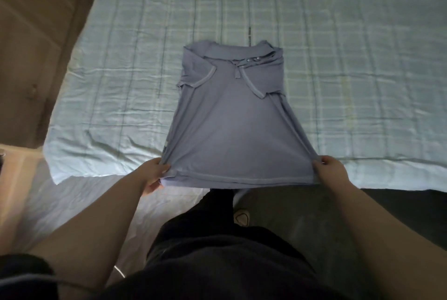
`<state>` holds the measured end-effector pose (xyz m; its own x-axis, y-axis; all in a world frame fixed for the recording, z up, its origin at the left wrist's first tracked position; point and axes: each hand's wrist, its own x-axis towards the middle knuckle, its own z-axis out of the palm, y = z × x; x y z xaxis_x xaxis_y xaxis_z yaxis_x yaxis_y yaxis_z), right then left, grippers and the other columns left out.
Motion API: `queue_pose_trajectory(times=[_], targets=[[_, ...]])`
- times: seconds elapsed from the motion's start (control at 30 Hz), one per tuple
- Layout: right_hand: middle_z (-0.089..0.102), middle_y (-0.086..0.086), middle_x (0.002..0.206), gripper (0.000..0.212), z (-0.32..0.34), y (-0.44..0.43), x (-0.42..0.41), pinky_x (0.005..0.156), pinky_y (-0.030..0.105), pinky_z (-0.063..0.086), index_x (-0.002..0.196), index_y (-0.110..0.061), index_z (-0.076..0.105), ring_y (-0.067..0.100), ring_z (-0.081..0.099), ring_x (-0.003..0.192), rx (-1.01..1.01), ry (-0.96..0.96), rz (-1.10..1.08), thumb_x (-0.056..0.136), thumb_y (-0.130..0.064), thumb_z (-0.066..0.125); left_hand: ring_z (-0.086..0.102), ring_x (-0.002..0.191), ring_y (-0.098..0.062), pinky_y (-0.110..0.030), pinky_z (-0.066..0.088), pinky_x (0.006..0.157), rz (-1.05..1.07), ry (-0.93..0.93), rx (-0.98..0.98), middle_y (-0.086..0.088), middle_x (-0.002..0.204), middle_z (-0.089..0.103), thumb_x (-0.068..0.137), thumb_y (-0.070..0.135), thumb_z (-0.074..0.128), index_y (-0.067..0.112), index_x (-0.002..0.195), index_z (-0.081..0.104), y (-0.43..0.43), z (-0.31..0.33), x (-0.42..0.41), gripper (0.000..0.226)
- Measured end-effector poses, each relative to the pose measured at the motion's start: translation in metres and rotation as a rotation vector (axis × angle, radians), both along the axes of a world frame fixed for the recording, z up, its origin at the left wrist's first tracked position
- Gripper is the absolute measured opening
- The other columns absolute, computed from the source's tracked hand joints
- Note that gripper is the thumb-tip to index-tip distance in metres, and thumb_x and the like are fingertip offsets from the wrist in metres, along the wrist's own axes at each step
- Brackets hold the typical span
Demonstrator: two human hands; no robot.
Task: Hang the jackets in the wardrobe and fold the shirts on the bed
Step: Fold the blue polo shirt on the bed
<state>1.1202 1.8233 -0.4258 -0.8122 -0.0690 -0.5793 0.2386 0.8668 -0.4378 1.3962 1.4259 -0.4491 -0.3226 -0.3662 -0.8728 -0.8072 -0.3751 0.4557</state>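
A blue-grey shirt [232, 118] lies flat in the middle of the bed [350, 62]; its collar points to 12 o'clock and its bottom edge points to 6 o'clock, at the near edge of the bed; both short sleeves are folded in over the body of the shirt, and two small buttons show by the collar. The left hand [154, 174] grips the bottom corner of the shirt at 7 o'clock, fingers curled round the cloth; the right hand [331, 171] grips the other bottom corner at 5 o'clock the same way; the cloth is pulled tight between them. The bed has a pale blue sheet with lines on it; a brown wooden cupboard [31, 45] stands at 10 o'clock; a pale shoe [241, 218] shows at 6 o'clock, below the shirt.
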Motion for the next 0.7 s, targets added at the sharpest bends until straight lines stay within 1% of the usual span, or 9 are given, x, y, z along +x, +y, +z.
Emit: queue_pose_trajectory(times=[0.03,0.07,0.2,0.3,0.4,0.47,0.53,0.63,0.7], targets=[[0.067,0.021,0.106,0.027,0.007,0.003,0.001,0.078,0.035,0.04,0.112,0.001,0.068,0.036,0.06,0.095,0.0,-0.007,-0.013,0.097,-0.018,0.054,0.068,0.1,-0.031,-0.041,0.054,0.081,0.011,0.012,0.017,-0.015,0.114,0.069,0.103,0.014,0.054,0.005,0.125,0.057,0.001,0.006,0.003,0.024],[0.067,0.022,0.108,0.028,0.014,0.005,0.002,0.08,0.036,0.042,0.112,0.003,0.067,0.038,0.06,0.097,-0.004,-0.009,-0.042,0.097,-0.016,0.052,0.064,0.105,-0.034,-0.043,0.05,0.082,0.016,0.019,0.029,-0.016,0.119,0.067,0.103,0.016,0.055,0.007,0.127,0.057,0.001,0.013,0.006,0.026],[0.064,0.022,0.104,0.029,0.029,0.016,0.007,0.074,0.035,0.044,0.116,0.004,0.063,0.033,0.058,0.088,-0.097,-0.017,-0.261,0.098,-0.014,0.048,0.064,0.096,-0.029,-0.04,0.052,0.071,0.088,0.029,0.058,-0.011,0.116,0.067,0.101,0.022,0.059,0.011,0.124,0.057,0.003,0.033,0.016,0.026],[0.063,0.021,0.108,0.027,0.034,0.013,0.001,0.073,0.041,0.053,0.119,-0.004,0.059,0.036,0.061,0.092,-0.212,-0.057,-0.368,0.101,-0.021,0.049,0.066,0.101,-0.032,-0.042,0.055,0.073,0.16,0.1,0.08,-0.015,0.118,0.067,0.1,0.017,0.059,0.003,0.126,0.057,-0.006,0.038,0.018,0.03],[0.06,0.015,0.098,0.014,0.036,-0.002,-0.012,0.052,0.031,0.054,0.108,-0.01,0.061,0.028,0.058,0.079,-0.384,-0.222,-0.551,0.099,-0.018,0.053,0.066,0.108,-0.032,-0.041,0.057,0.081,0.26,0.177,0.162,-0.019,0.124,0.067,0.1,0.011,0.057,-0.003,0.129,0.056,-0.02,0.043,0.009,0.032],[0.057,0.014,0.095,0.01,0.036,-0.02,-0.025,0.053,0.028,0.052,0.102,-0.008,0.062,0.022,0.056,0.075,-0.47,-0.301,-0.636,0.096,-0.009,0.053,0.066,0.102,-0.028,-0.034,0.061,0.077,0.351,0.244,0.217,-0.02,0.122,0.065,0.101,0.004,0.052,-0.008,0.13,0.053,-0.032,0.048,-0.006,0.032],[0.056,0.01,0.096,0.009,0.036,-0.04,-0.043,0.06,0.028,0.051,0.098,-0.009,0.058,0.018,0.057,0.075,-0.49,-0.326,-0.684,0.094,-0.004,0.052,0.063,0.109,-0.029,-0.029,0.058,0.088,0.418,0.312,0.259,-0.025,0.128,0.06,0.102,-0.002,0.046,-0.013,0.134,0.048,-0.049,0.053,-0.025,0.034],[0.053,0.007,0.102,0.014,0.036,-0.075,-0.077,0.059,0.026,0.056,0.092,-0.013,0.052,0.018,0.059,0.081,-0.555,-0.344,-0.754,0.094,0.0,0.052,0.053,0.13,-0.032,-0.038,0.045,0.108,0.513,0.387,0.326,-0.026,0.138,0.054,0.102,-0.007,0.039,-0.014,0.137,0.045,-0.081,0.057,-0.059,0.036],[0.046,0.012,0.115,0.018,0.037,-0.101,-0.102,0.064,0.029,0.057,0.105,-0.01,0.056,0.023,0.057,0.09,-0.621,-0.325,-0.784,0.097,0.004,0.048,0.057,0.126,-0.032,-0.033,0.043,0.111,0.596,0.407,0.355,-0.026,0.134,0.057,0.102,-0.007,0.037,-0.017,0.13,0.05,-0.1,0.059,-0.09,0.032]])
